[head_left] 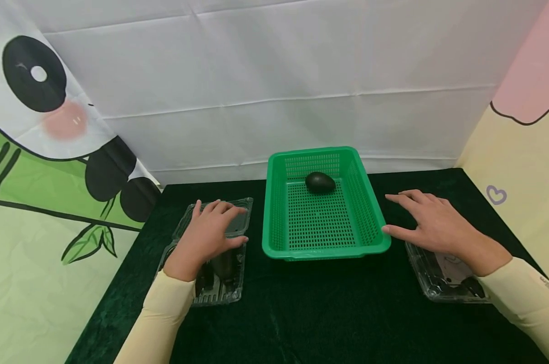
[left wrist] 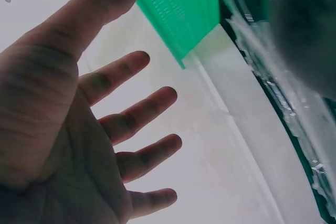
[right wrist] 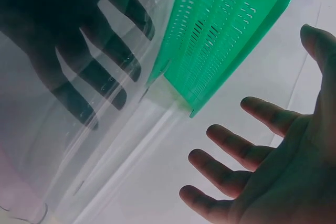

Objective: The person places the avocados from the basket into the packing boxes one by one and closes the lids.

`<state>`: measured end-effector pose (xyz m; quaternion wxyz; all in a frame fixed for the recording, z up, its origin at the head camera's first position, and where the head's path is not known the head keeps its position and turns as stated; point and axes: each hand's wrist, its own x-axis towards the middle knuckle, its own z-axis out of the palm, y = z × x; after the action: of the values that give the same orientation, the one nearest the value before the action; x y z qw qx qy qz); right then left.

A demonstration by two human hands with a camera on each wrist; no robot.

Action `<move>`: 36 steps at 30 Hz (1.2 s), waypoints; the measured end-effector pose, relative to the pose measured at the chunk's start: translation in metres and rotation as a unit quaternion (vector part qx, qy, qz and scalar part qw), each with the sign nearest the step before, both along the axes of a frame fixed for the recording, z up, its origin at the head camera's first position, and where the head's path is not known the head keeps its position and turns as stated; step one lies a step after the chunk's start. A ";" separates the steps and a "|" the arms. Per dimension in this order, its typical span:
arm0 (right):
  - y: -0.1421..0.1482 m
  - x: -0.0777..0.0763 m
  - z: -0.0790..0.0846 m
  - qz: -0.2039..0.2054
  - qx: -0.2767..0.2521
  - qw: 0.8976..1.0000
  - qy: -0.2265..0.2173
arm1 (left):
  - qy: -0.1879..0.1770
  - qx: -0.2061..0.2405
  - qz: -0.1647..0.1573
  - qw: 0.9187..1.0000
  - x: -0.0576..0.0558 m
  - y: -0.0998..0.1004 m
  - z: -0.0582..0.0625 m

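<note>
White backdrop (head_left: 274,76): hangs behind the table, crossed by fold lines.
Dark green tablecloth (head_left: 310,308): covers the whole tabletop.
Left printed cloth (head_left: 33,177): slopes down the left side, bearing a cartoon eye, a pink cheek and leaves.
Right printed cloth (head_left: 520,172): runs down the right side in pink and cream, marked with a purple heart.
Green basket (head_left: 326,253): stands upright on the tablecloth, between both clear containers, with slotted walls and floor.
Left clear container (head_left: 238,225): lies left of the basket, appears opened out, holds dark things (head_left: 225,265) partly hidden by the hand and too unclear to name.
Right clear container (head_left: 422,268): lies right of the basket, shows a shiny top and a dark shape (head_left: 473,286), partly covered by hand and sleeve.
Right hand (head_left: 433,222): hovers palm down over the right clear container, keeps fingers apart, grips nothing, points thumb toward the basket's right rim; emerges from a right cream sleeve (head_left: 520,298).
Left hand (head_left: 203,240): hovers over the left clear container, spreads fingers and thumb well apart, grips nothing; emerges from a left cream sleeve (head_left: 160,313).
Dark oval thing (head_left: 320,182): rests inside the basket, near the far wall.
</note>
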<state>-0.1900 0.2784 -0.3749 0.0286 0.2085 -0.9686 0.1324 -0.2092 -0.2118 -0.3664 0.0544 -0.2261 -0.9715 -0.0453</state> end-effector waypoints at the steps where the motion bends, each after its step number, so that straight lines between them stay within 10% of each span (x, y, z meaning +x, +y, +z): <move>1: 0.000 0.000 0.000 0.000 0.000 1.000 0.000 | 0.004 -0.001 -0.003 1.000 -0.003 0.003 0.002; 22: 0.000 -0.001 0.001 -0.005 0.002 1.000 0.002 | -0.015 -0.015 -0.046 0.999 -0.067 0.094 0.053; 36: 0.001 0.001 0.001 -0.009 0.004 1.000 -0.003 | -0.025 -0.016 -0.066 0.997 -0.114 0.156 0.044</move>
<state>-0.1890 0.2789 -0.3735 0.0258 0.1992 -0.9711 0.1292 -0.3237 -0.0557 -0.3227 0.0231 -0.2890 -0.9562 -0.0394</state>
